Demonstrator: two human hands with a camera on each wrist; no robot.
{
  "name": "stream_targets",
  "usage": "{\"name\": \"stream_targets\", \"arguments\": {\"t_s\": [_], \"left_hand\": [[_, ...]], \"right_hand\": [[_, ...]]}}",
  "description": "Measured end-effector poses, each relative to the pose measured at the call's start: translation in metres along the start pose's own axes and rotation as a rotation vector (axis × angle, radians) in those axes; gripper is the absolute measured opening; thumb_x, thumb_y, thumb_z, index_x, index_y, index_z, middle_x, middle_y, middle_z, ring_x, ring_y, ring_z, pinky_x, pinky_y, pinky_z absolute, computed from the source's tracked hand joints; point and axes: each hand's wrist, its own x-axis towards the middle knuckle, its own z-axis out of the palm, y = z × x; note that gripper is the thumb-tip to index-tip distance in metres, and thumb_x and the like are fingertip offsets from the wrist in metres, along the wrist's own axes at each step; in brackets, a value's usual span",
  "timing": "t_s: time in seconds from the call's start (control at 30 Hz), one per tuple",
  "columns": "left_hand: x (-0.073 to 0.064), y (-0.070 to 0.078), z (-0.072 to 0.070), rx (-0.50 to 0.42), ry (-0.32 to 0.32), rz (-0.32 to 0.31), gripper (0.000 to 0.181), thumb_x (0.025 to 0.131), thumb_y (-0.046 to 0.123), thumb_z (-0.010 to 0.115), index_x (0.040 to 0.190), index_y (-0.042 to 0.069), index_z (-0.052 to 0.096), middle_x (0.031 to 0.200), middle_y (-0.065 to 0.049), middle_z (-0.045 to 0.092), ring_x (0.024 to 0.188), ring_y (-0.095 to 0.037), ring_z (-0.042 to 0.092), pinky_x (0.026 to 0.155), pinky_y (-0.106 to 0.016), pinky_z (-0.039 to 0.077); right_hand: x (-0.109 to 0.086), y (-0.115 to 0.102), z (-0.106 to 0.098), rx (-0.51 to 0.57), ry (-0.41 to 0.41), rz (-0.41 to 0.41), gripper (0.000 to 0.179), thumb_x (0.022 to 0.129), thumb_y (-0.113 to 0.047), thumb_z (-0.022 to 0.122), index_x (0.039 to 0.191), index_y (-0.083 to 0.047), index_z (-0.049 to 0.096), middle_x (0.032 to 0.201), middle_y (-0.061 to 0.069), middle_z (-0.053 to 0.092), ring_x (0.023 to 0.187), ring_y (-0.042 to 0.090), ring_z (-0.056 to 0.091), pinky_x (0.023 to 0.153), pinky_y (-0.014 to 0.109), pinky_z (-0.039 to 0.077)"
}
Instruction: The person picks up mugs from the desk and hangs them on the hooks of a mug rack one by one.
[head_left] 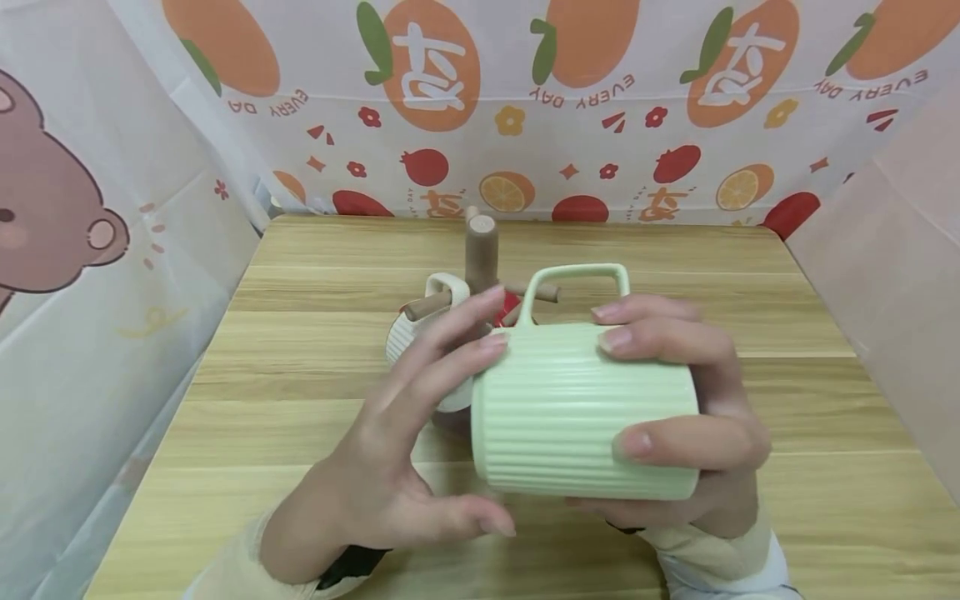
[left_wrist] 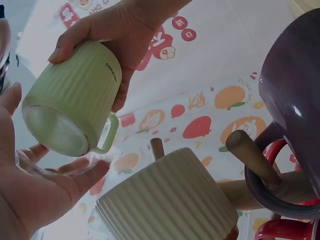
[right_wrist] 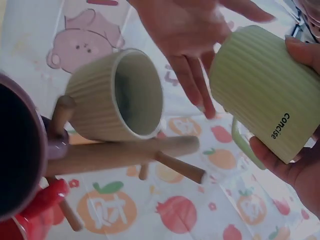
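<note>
My right hand [head_left: 720, 425] grips a pale green ribbed mug [head_left: 555, 408] round one end, fingers spread over its side. The mug lies sideways in the air, its handle [head_left: 577, 271] pointing away from me. In the left wrist view its base [left_wrist: 55, 130] faces my left hand [left_wrist: 35, 185]. That hand is spread beside the base end, thumb apart from the fingers; whether its fingertips touch the mug I cannot tell. The right wrist view shows "concise" printed near the gripped end. Behind the hands stands a wooden mug rack [head_left: 482, 254], partly hidden.
On the rack hang a cream ribbed mug [left_wrist: 170, 200], a dark purple mug [left_wrist: 300, 85] and something red and glossy [right_wrist: 45, 202]. Wooden pegs [right_wrist: 182, 167] stick out from the post. The wood-grain table [head_left: 285, 367] is bordered by printed cloth [head_left: 480, 158].
</note>
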Motion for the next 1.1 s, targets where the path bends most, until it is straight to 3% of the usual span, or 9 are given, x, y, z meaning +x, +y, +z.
{"name": "stream_targets", "arguments": {"t_s": [0.1,0.2,0.33,0.47,0.6,0.73,0.83,0.93,1.1], "left_hand": [[-0.002,0.002,0.0,-0.043,-0.024,-0.023,0.084,0.083,0.039,0.078,0.138,-0.01,0.04,0.144,-0.033,0.039,0.135,-0.044,0.041,0.107,-0.048,0.043],[-0.004,0.003,0.001,-0.128,-0.027,-0.085,0.083,0.082,0.035,0.079,0.138,-0.011,0.039,0.146,-0.032,0.036,0.135,-0.044,0.04,0.1,-0.044,0.05],[-0.009,0.006,0.004,-0.282,0.001,-0.22,0.084,0.081,0.033,0.081,0.14,-0.008,0.038,0.151,-0.029,0.03,0.136,-0.043,0.037,0.1,-0.038,0.049],[-0.013,0.006,0.008,-0.384,0.043,-0.273,0.081,0.081,0.029,0.081,0.139,-0.007,0.039,0.145,-0.028,0.039,0.133,-0.041,0.04,0.104,-0.038,0.044],[-0.014,0.004,0.011,-0.389,0.094,-0.239,0.076,0.078,0.022,0.083,0.135,-0.009,0.042,0.137,-0.029,0.047,0.129,-0.04,0.044,0.101,-0.039,0.046],[-0.014,-0.001,0.014,-0.303,0.148,-0.183,0.073,0.075,0.02,0.086,0.13,-0.008,0.048,0.135,-0.03,0.048,0.128,-0.039,0.046,0.101,-0.038,0.047],[-0.014,-0.007,0.018,-0.193,0.167,-0.08,0.072,0.071,0.019,0.088,0.127,-0.006,0.05,0.135,-0.032,0.045,0.125,-0.038,0.048,0.101,-0.038,0.047],[-0.013,-0.012,0.02,-0.049,0.174,0.06,0.069,0.067,0.021,0.09,0.12,-0.004,0.053,0.132,-0.035,0.044,0.122,-0.042,0.05,0.098,-0.042,0.049],[-0.013,-0.023,0.024,0.165,0.182,0.252,0.059,0.07,0.025,0.088,0.112,0.001,0.055,0.126,-0.041,0.041,0.119,-0.049,0.051,0.093,-0.047,0.052]], "right_hand": [[0.004,0.003,0.008,-0.011,-0.018,-0.045,0.057,0.048,-0.041,0.097,0.086,-0.015,0.064,0.1,0.037,0.05,0.089,0.061,0.051,0.079,0.065,0.047],[0.007,0.005,0.015,-0.025,-0.022,-0.074,0.052,0.053,-0.04,0.095,0.086,-0.015,0.063,0.099,0.036,0.051,0.088,0.059,0.053,0.078,0.064,0.047],[0.009,0.004,0.021,-0.056,-0.031,-0.103,0.048,0.059,-0.039,0.093,0.087,-0.015,0.063,0.098,0.034,0.052,0.088,0.057,0.053,0.079,0.063,0.048],[0.005,0.004,0.023,-0.082,-0.057,-0.111,0.052,0.057,-0.043,0.093,0.089,-0.016,0.063,0.1,0.034,0.052,0.089,0.057,0.054,0.08,0.063,0.048],[0.002,0.005,0.026,-0.094,-0.065,-0.044,0.061,0.054,-0.051,0.092,0.092,-0.014,0.061,0.106,0.037,0.051,0.095,0.056,0.053,0.083,0.064,0.047],[0.005,0.01,0.031,-0.09,-0.027,0.015,0.06,0.065,-0.054,0.084,0.096,-0.009,0.059,0.113,0.04,0.046,0.103,0.053,0.052,0.087,0.057,0.047],[0.006,0.014,0.034,-0.09,0.028,0.021,0.058,0.072,-0.054,0.077,0.098,-0.006,0.058,0.116,0.041,0.043,0.106,0.052,0.05,0.086,0.052,0.047],[0.004,0.015,0.035,-0.079,0.078,0.053,0.06,0.073,-0.054,0.074,0.1,-0.003,0.056,0.118,0.043,0.041,0.106,0.054,0.049,0.085,0.051,0.046],[0.005,0.011,0.03,-0.004,0.081,0.197,0.068,0.077,-0.053,0.072,0.11,0.003,0.051,0.122,0.044,0.04,0.109,0.056,0.046,0.09,0.054,0.045]]}}
